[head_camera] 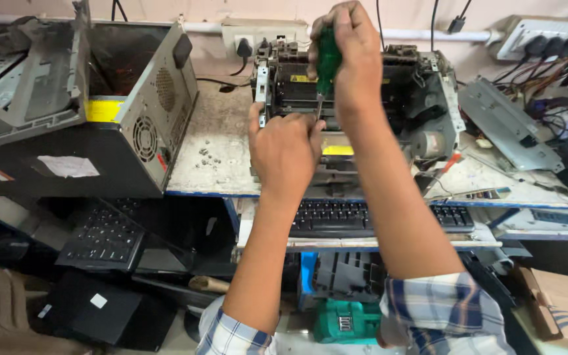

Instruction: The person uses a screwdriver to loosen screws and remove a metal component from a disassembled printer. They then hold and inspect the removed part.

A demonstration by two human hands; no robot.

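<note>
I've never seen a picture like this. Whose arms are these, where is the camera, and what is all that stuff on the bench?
The single picture comes from a camera worn on a person's head, looking down, so the two arms are that person's own. The right hand grips a green-handled screwdriver, tip pointing down into an opened printer with its covers off. The left hand rests on the front of that printer, steadying it. They stand on a worn workbench. To the left lies an open computer case, with small loose screws between the two machines. A black keyboard sits on a shelf just below the bench.
</note>
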